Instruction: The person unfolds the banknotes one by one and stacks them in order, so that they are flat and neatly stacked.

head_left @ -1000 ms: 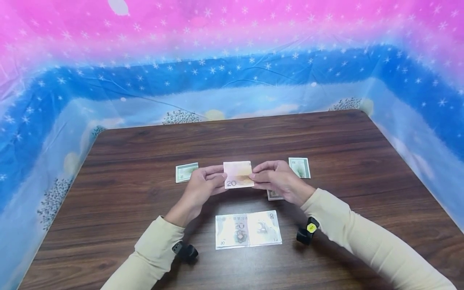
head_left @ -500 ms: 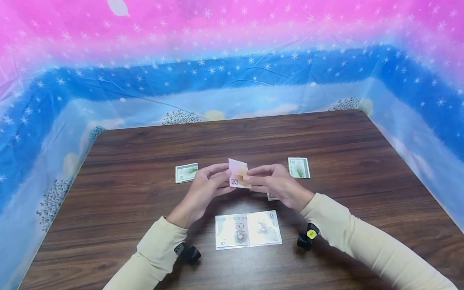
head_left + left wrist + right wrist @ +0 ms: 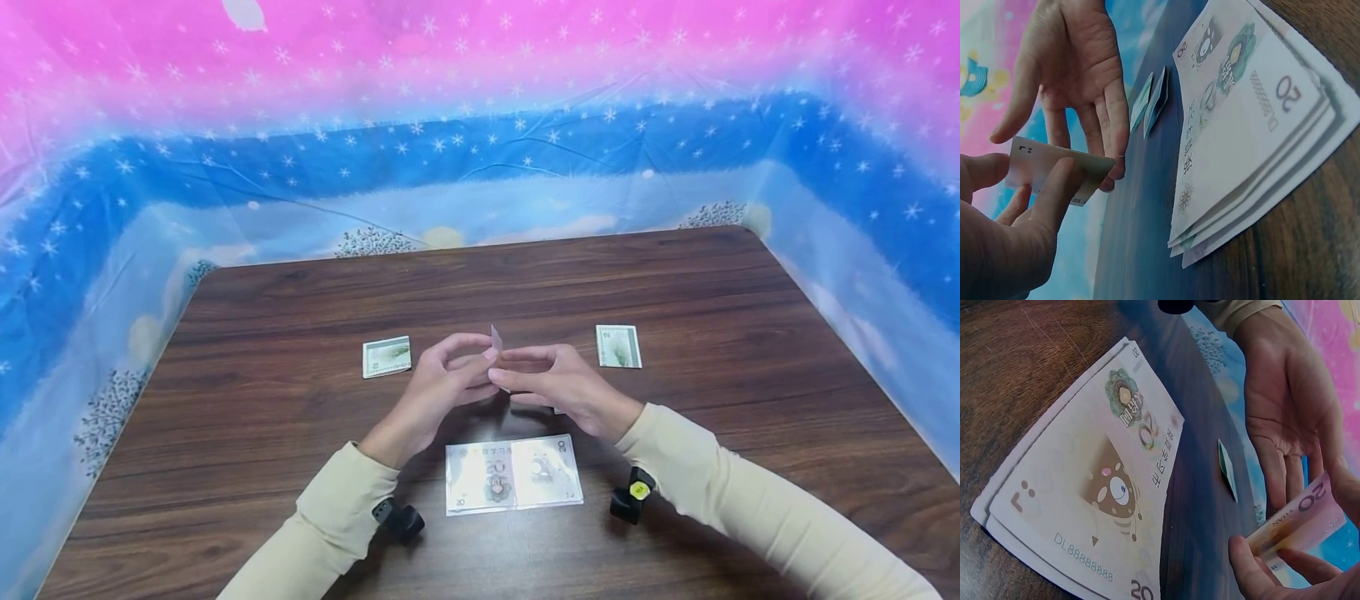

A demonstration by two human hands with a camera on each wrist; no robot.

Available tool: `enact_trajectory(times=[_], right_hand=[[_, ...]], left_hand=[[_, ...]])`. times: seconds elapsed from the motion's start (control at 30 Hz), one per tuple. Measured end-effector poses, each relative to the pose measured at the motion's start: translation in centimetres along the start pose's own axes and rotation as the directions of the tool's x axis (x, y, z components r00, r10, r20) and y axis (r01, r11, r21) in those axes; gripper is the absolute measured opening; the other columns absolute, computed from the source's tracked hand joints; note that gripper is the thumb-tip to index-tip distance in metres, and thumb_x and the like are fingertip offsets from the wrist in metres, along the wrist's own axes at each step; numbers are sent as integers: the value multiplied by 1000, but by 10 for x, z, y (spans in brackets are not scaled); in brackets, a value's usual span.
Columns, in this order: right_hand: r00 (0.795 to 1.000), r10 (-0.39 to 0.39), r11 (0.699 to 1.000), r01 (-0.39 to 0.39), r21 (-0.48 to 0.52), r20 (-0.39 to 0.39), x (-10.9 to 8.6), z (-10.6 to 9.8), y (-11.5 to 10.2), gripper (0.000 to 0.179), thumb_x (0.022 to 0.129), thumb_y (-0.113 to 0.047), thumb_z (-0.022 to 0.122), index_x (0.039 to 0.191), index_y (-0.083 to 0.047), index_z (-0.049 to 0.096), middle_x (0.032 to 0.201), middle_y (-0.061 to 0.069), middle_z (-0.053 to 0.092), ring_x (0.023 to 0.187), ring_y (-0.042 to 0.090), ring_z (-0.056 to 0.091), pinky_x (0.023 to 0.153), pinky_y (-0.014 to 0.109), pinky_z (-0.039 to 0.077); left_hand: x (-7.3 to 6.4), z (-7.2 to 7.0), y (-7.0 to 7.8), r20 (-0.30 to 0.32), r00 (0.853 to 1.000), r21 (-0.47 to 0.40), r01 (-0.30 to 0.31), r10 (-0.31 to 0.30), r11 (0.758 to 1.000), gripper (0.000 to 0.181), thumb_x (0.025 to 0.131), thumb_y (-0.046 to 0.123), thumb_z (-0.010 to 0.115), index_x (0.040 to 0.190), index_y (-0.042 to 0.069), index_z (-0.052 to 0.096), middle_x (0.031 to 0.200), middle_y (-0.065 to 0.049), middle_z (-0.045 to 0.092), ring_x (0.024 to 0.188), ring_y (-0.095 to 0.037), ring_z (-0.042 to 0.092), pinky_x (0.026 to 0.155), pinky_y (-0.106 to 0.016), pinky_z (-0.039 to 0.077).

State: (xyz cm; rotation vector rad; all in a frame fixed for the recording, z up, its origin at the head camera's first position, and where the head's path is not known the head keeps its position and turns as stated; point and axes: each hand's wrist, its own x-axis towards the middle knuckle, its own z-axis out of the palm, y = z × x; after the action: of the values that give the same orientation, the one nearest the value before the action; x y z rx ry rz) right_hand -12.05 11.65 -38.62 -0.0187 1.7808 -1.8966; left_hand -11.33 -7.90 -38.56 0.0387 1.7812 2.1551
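Both hands hold one small, folded 20 banknote (image 3: 496,338) above the middle of the table, turned nearly edge-on in the head view. My left hand (image 3: 438,379) pinches its left end between thumb and fingers. My right hand (image 3: 562,383) has thumb and fingertips on the other end. In the right wrist view, the pinkish banknote (image 3: 1300,515) shows "20 YUAN". Closer to me lies a stack of 20 banknotes (image 3: 513,475) with cartoon print, its layered edges visible in the left wrist view.
Folded green banknotes lie beyond the hands, one at left (image 3: 386,357) and one at right (image 3: 618,347). Another banknote (image 3: 558,410) is mostly hidden under the right hand. The brown wooden table (image 3: 247,417) is backed by a patterned cloth (image 3: 480,150).
The held banknote has swung from facing me to nearly edge-on. Both hands have drawn closer together, the left one shifting right. The stack and green banknotes have stayed put.
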Motion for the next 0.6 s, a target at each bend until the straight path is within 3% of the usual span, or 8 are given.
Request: enact_trajectory(times=[0.37,0.6], right_hand=[[1000,18,999,-17,-47,15,-2,-3,-4,65,86,-22,83,140,1,55,136,15,61,120,27,64,104,45,49],[999,15,1000,-16,16,47,-6,-6,-11,60,90,-9,75,142,7,48,139,22,56,121,28,62,103,39,50]], left_hand=[[-1,0,1,3,1000,-4,3,-3,1000,35,100,7,64,133,-1,55,127,-28,62,106,-25,69,93,-39,56],[-5,-3,4,-10,1000,39,12,-12,999,40,103,2,52,143,-2,47,130,-27,60,112,-30,66,93,-39,57]])
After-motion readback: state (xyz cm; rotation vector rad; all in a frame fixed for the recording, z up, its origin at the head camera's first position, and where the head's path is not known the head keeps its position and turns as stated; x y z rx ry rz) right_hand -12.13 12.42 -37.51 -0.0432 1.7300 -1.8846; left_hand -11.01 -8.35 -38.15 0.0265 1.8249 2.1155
